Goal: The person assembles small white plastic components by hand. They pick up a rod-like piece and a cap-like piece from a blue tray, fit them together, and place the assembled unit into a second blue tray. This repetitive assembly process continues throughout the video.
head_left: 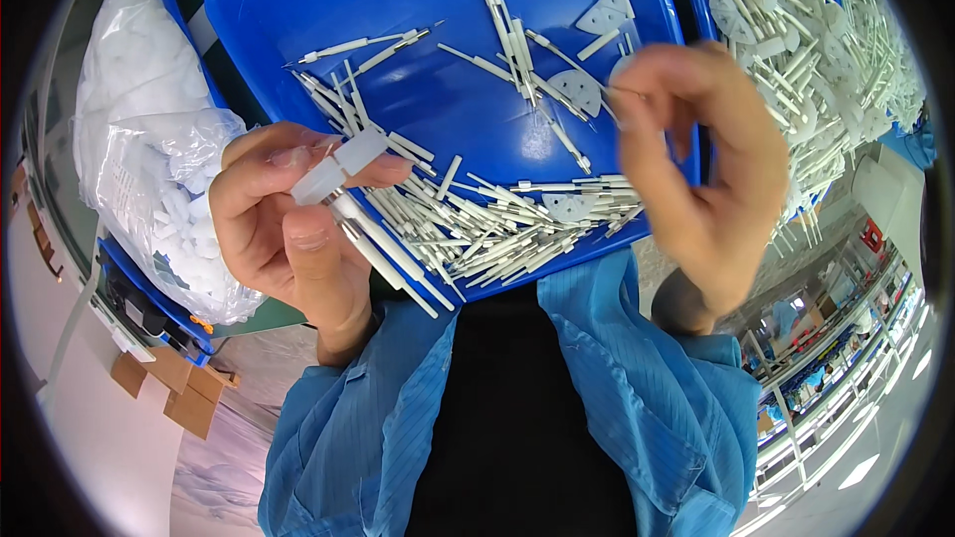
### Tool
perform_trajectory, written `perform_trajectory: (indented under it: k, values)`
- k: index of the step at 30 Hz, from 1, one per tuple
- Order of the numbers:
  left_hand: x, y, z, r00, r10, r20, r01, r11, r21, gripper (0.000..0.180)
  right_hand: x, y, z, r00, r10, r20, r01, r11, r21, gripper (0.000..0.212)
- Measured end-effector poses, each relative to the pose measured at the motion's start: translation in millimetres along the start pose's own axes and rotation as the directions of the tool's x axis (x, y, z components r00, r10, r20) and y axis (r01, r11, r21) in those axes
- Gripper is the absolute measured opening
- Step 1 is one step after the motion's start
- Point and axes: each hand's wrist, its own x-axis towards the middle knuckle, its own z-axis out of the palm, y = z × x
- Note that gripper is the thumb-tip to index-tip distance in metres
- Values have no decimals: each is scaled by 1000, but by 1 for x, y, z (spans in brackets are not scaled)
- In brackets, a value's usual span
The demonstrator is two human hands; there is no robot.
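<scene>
Between the thumb and fingers of my left hand point(298, 229) is a whitish plastic block point(343, 167), with two slim white rods point(390, 257) pointing down and to the right from it. My right hand point(711, 159), slightly blurred, is raised over the right side of the blue tray point(458, 15). Its thumb and index finger come together near the tips; what they pinch, if anything, is too small to make out. A white half-round plate with holes point(575, 91) lies in the tray just left of those fingertips.
Many white rods with metal ends point(487, 234) are heaped along the tray's near side, others scattered farther in. At the left stands a clear plastic bag of small white parts point(174, 159). More rods and perforated plates point(806, 70) fill a container at the right.
</scene>
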Motion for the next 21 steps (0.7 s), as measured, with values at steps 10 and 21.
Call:
perform_trajectory:
  k: [10, 21]
  values:
    - [2, -5, -1, 995, -46, 88, 53, 996, -75, 37, 3, 5, -6, 973, -80, 217, 93, 994, -50, 29]
    - [0, -2, 6, 996, -89, 32, 89, 996, -8, 35, 19, 26, 30, 882, -427, 199, 467, 851, -242, 22]
